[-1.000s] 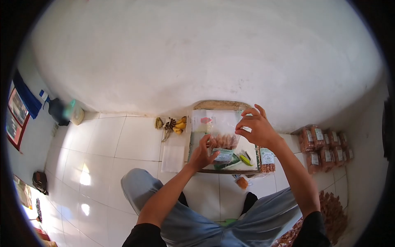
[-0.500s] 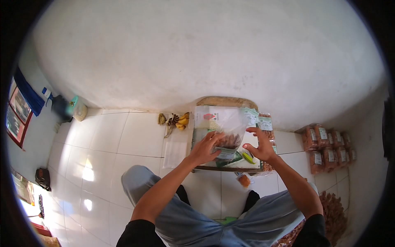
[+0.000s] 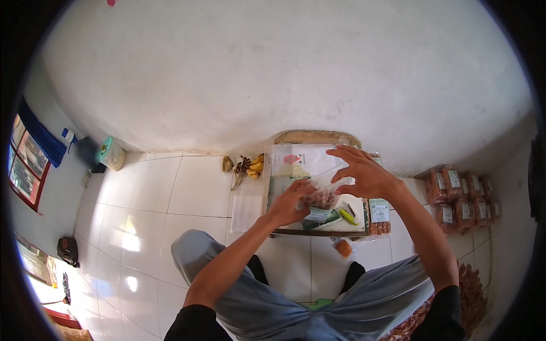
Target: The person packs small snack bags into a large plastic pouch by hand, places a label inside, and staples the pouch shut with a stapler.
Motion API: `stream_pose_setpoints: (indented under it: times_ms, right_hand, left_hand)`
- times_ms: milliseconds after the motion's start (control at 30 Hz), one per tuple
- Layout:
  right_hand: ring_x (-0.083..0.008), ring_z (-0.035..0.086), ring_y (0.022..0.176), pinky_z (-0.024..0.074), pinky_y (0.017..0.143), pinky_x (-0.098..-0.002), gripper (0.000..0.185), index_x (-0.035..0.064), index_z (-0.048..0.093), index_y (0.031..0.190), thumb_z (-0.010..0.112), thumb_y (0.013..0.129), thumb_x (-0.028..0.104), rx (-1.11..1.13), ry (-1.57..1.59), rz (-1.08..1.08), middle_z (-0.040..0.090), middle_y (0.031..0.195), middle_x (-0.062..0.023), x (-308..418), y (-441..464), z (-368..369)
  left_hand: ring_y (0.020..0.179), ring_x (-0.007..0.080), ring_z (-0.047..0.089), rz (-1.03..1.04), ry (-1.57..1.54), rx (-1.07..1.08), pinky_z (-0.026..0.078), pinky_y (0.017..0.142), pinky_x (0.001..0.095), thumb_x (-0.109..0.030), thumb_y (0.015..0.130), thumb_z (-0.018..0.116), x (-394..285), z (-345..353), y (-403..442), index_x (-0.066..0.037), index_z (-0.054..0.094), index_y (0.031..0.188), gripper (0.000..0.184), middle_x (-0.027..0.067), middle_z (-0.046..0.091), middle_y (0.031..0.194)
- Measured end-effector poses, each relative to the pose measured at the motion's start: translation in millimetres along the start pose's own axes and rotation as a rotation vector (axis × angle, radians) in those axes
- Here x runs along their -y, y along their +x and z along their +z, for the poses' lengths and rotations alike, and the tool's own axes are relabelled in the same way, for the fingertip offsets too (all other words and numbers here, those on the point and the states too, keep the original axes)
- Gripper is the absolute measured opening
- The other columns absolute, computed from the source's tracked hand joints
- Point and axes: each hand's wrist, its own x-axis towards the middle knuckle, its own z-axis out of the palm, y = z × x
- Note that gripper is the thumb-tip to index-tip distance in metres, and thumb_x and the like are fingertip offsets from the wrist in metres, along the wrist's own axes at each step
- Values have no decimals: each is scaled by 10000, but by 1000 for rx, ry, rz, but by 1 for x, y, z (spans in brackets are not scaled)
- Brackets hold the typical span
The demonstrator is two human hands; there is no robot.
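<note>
A clear plastic bag (image 3: 322, 199) with reddish-brown pieces and a pale label in its lower part is on the low table (image 3: 290, 231). My left hand (image 3: 290, 203) is closed around the left side of the bag. My right hand (image 3: 367, 175) has its fingers curled round the loose upper plastic, which is bunched and drawn to the right. Just below it lies a yellow-green tool with a dark part (image 3: 348, 216), perhaps a cutter. A filled, labelled bag (image 3: 379, 215) sits at the table's right edge.
Several filled, labelled packs (image 3: 455, 199) are stacked by the right wall. Bananas (image 3: 256, 166) lie on the floor left of the table, near a clear plastic sheet or tray (image 3: 247, 213). A small orange packet (image 3: 343, 248) is on the tiles between my feet. Brown pieces (image 3: 469, 295) are heaped at lower right.
My right hand has moved up and left onto the bag's upper plastic, which was standing upright and spread and is now gathered. My left hand stays at the bag's side.
</note>
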Motion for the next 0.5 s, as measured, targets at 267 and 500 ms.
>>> stream_pose_setpoints:
  times_ms: [267,500]
  right_hand:
    - [-302,448,1301,359,1083,-433,211,54,703,779,786,774,247,59,81,144,543,1378,-79,10,0,-3]
    - [-267,671,936,519,817,-367,247,22,644,855,772,791,223,120,39,340,714,1020,-113,16,-3,-12]
  left_hand:
    - [1215,342,527,36,34,-12,461,999,416,-187,791,726,-5,6,9,-83,597,1233,471,170,488,1332]
    - [1137,284,586,-97,-154,-19,501,926,387,-363,846,743,-15,4,18,-68,726,1050,360,116,570,1269]
